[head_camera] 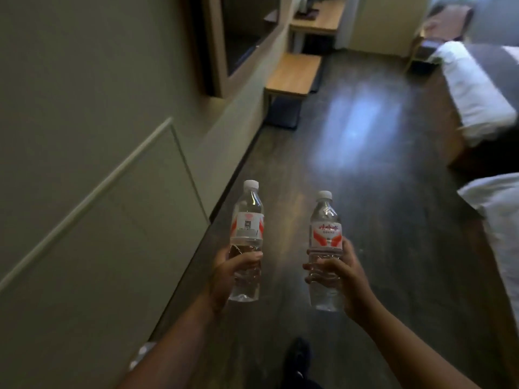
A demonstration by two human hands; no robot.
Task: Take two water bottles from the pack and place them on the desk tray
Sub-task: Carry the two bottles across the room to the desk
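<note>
I hold two clear water bottles with white caps and red-and-white labels, both upright, above a dark wooden floor. My left hand (pixel 234 272) grips the lower half of the left bottle (pixel 247 223). My right hand (pixel 341 276) grips the lower half of the right bottle (pixel 325 228). Far ahead at the top stands a wooden desk (pixel 323 22) with a dark flat object (pixel 306 14) on it; I cannot tell whether that object is the tray. The bottle pack is out of view.
A grey panelled wall (pixel 84 164) runs along the left. A low wooden bench (pixel 292 75) stands against it ahead. Two beds with white bedding (pixel 474 88) lie on the right. The dark floor (pixel 351 153) stretches between them. My dark shoe (pixel 300 357) shows below.
</note>
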